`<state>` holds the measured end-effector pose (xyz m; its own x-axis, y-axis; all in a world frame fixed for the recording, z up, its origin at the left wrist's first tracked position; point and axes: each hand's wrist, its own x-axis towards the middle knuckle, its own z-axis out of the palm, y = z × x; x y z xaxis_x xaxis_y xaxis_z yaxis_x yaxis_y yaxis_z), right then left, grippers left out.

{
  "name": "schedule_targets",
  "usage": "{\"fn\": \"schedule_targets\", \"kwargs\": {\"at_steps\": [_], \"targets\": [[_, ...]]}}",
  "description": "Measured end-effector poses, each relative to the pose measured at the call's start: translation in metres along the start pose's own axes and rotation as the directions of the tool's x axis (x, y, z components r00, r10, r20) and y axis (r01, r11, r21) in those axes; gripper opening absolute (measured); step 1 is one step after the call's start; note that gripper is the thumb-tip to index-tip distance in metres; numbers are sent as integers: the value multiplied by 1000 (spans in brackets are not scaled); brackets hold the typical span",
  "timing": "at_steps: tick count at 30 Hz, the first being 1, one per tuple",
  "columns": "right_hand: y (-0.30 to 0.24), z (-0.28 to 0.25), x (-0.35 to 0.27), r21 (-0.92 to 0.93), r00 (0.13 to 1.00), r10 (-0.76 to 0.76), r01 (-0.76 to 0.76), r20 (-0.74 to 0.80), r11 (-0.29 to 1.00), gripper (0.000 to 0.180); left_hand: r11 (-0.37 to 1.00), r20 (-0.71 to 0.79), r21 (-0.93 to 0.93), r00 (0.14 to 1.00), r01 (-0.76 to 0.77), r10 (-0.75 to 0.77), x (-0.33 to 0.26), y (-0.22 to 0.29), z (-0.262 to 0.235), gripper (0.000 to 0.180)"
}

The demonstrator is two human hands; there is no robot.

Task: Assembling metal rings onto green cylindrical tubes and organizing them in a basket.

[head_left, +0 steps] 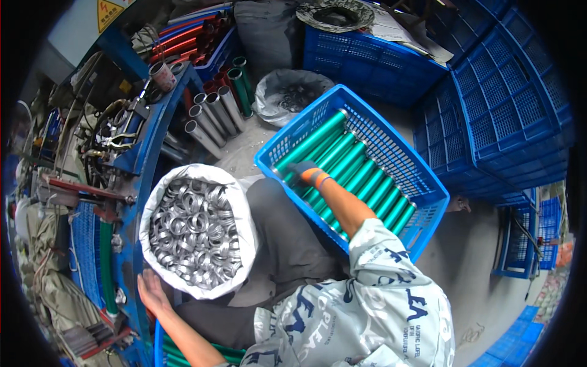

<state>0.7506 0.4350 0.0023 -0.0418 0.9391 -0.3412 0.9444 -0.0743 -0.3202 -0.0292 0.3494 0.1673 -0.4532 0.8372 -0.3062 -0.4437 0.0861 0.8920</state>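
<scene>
My right hand point(307, 175), in a dark glove with an orange cuff, reaches into a blue plastic crate point(431, 217) and rests at the near-left ends of shiny green metal tubes point(342, 174). Its fingers are blurred, so whether they grip a tube is unclear. The tubes lie side by side in a slanting row. My bare left hand point(153, 293) is open, fingers stretched out, beside the lower left of a white sack point(244, 229). Loose silver metal rings point(195, 223) fill that sack, which stands by my legs. Nothing shows in the left hand.
A blue-framed workbench point(143, 140) with a machine and a green tube point(107, 263) runs along my left. Upright silver tubes point(214, 116) stand beyond the sack, near a lined bin point(278, 98). Stacked blue crates point(513, 98) rise at the right. More green tubes point(177, 355) lie below my left forearm.
</scene>
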Motion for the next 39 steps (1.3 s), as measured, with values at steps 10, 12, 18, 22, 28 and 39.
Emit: {"fn": "schedule_targets", "kwargs": {"at_steps": [10, 12, 18, 22, 28, 39], "targets": [[0, -11, 43, -32, 944, 31, -44, -329, 999, 72, 969, -384, 249, 919, 5, 94, -148, -7, -92, 64], [5, 6, 63, -286, 987, -67, 23, -145, 958, 68, 952, -428, 306, 896, 21, 118, -163, -9, -101, 62], [-3, 7, 139, -603, 978, -166, 207, 124, 770, 35, 865, -462, 485, 878, 130, 128, -189, -17, -123, 62], [6, 10, 138, -497, 961, -261, 270, 89, 825, 36, 832, -471, 527, 874, 172, 118, -188, -27, -114, 60], [32, 1, 130, -442, 922, -379, 375, 83, 815, 39, 781, -425, 605, 893, 155, 151, -175, -37, -94, 53], [3, 24, 113, -343, 872, -451, 372, -188, 863, 34, 760, -427, 635, 883, 139, 195, -163, -51, -101, 47]]}}
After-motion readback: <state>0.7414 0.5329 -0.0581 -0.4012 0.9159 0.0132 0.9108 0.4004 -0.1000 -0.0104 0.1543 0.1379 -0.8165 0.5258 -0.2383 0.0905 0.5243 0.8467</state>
